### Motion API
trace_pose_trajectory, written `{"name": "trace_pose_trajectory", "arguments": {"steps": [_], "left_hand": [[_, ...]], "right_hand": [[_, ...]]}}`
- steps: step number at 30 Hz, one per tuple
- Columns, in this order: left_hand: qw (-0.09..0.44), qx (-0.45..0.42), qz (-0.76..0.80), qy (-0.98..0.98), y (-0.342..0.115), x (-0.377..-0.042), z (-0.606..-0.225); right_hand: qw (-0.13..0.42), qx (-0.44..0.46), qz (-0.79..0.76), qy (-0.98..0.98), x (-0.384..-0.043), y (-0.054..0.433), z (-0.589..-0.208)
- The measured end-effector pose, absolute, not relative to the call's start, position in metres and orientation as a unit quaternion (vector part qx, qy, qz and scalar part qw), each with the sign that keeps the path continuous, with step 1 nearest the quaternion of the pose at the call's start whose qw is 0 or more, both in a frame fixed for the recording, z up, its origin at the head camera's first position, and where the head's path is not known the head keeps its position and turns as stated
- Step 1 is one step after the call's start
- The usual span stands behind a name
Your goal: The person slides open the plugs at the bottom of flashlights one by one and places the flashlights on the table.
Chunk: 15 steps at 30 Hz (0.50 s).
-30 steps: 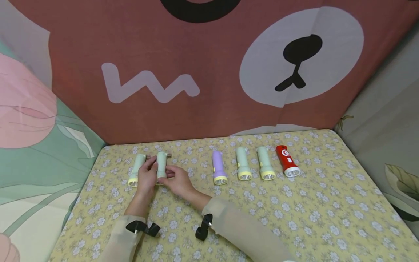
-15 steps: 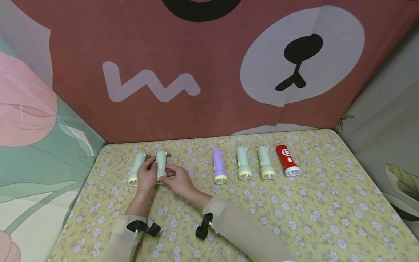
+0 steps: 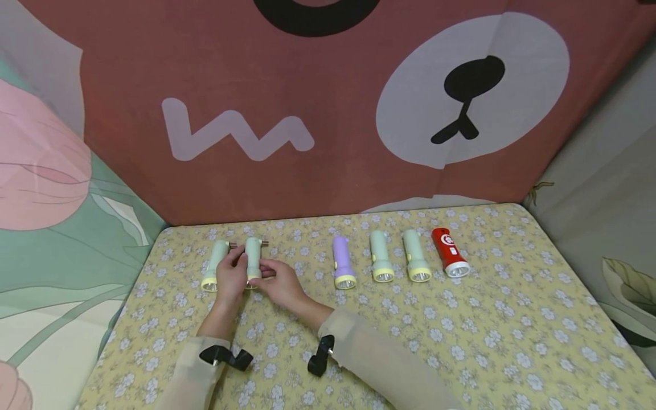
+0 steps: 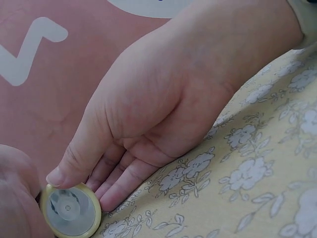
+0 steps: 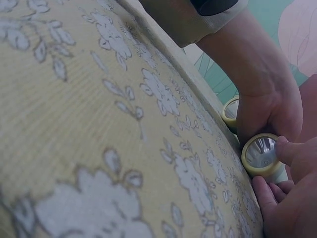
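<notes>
A pale green flashlight [image 3: 253, 256] with a yellow head ring lies on the table, its lens toward me. My left hand [image 3: 232, 277] pinches it from the left side, and in the left wrist view its thumb sits on the ring above the lens [image 4: 68, 210]. From the right, my right hand [image 3: 279, 283] holds the same flashlight near the head; the right wrist view has thumb and fingers at the yellow ring [image 5: 261, 174]. Two metal prongs [image 3: 264, 243] stick out at the flashlight's far end. Just left of my left hand lies another green flashlight [image 3: 210, 280], partly hidden, with prongs out too.
Further right, in a row, lie a purple flashlight [image 3: 341, 259], two green flashlights, one left [image 3: 379, 250] and one right [image 3: 414, 250], and a red flashlight [image 3: 447, 245] with a white head. A floral cloth [image 3: 461, 341] covers the table. A printed fabric wall [image 3: 338, 188] rises behind.
</notes>
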<state>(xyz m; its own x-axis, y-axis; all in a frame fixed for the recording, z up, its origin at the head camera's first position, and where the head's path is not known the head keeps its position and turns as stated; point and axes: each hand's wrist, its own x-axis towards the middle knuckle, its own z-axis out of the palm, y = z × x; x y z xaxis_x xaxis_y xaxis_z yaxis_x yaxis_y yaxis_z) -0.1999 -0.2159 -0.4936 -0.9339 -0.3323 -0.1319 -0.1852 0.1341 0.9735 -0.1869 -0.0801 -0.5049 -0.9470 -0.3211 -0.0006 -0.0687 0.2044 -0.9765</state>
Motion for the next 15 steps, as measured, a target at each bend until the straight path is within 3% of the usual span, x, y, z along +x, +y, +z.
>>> {"name": "trace_pose_trajectory", "arguments": {"steps": [15], "left_hand": [[0.058,0.184,-0.630,-0.752,-0.2148,-0.2000,-0.4900]], "right_hand": [[0.101,-0.139,-0.629,0.758,-0.1864,-0.0788,-0.5056]]}}
